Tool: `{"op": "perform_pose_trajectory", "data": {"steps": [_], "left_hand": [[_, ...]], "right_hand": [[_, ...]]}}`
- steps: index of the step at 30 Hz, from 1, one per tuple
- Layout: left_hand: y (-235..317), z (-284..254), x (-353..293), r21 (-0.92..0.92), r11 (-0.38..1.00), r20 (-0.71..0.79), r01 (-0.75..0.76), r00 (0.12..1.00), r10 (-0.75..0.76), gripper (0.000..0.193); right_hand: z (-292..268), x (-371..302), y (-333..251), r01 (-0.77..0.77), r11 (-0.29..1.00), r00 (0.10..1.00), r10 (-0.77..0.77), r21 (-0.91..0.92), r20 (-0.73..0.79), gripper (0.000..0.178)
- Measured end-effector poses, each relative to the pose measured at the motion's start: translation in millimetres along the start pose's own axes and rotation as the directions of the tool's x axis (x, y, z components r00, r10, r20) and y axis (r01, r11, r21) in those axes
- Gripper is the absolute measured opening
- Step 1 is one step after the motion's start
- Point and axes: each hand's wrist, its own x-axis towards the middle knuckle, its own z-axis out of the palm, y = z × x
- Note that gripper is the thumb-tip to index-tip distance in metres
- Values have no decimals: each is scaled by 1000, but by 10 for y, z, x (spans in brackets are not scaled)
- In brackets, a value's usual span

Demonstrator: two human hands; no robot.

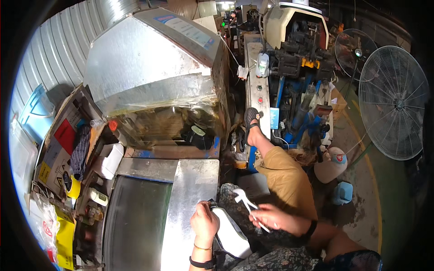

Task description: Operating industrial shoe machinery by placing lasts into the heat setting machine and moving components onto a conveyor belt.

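Gripping white shoe [233, 232] w/ left hand [205, 222], right hand [275, 217] holding white tool [246, 204]

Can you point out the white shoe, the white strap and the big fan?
white shoe [231, 235]: head view, on its white side.
white strap [244, 198]: head view, near its upper end.
big fan [398, 104]: head view, on its hub.

Left hand [204, 222] grips white shoe [230, 232]; right hand [273, 217] holds tool [246, 203].
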Motion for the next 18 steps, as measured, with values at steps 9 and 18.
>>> {"op": "perform_pose_trajectory", "data": {"steps": [9, 18], "left_hand": [[74, -138, 96, -111, 990, 257, 89, 965, -58, 17], [131, 39, 141, 102, 994, 33, -38, 999, 35, 31]], "right_hand": [[121, -35, 376, 67, 965, 998, -67, -255, 8, 23], [148, -327, 169, 35, 975, 999, -40, -219, -16, 17]]}}
